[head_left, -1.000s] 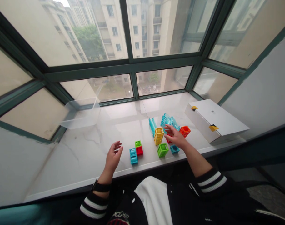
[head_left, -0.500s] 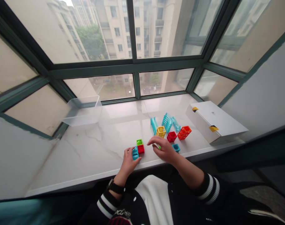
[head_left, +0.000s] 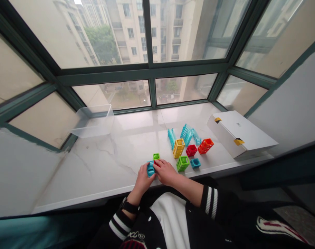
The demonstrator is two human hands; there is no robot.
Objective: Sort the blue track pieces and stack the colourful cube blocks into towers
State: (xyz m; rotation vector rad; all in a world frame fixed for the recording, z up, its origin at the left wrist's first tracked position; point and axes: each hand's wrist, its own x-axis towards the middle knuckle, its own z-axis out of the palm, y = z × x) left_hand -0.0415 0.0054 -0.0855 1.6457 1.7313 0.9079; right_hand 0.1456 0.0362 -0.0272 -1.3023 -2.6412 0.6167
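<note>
My left hand (head_left: 144, 178) is closed around a blue toy block (head_left: 150, 169) near the sill's front edge. Against that block's right side sits a red block (head_left: 156, 161), mostly covered by the fingers of my right hand (head_left: 166, 172), which grips it. Just behind them, a small green block (head_left: 156, 156) shows beside the red one. To the right of my right hand stands a taller green block (head_left: 182, 163), with a small blue block (head_left: 195, 163) next to it.
Farther back are a yellow block (head_left: 178, 148), a red block (head_left: 191, 150), an orange block (head_left: 205, 146) and several translucent blue track pieces (head_left: 186, 134). A white box (head_left: 247, 133) stands at the right, a clear plastic bin (head_left: 92, 121) at the back left.
My right hand has moved left from the loose blocks to the red block beside my left hand. The taller green block now stands uncovered on the sill. My left hand stays in place.
</note>
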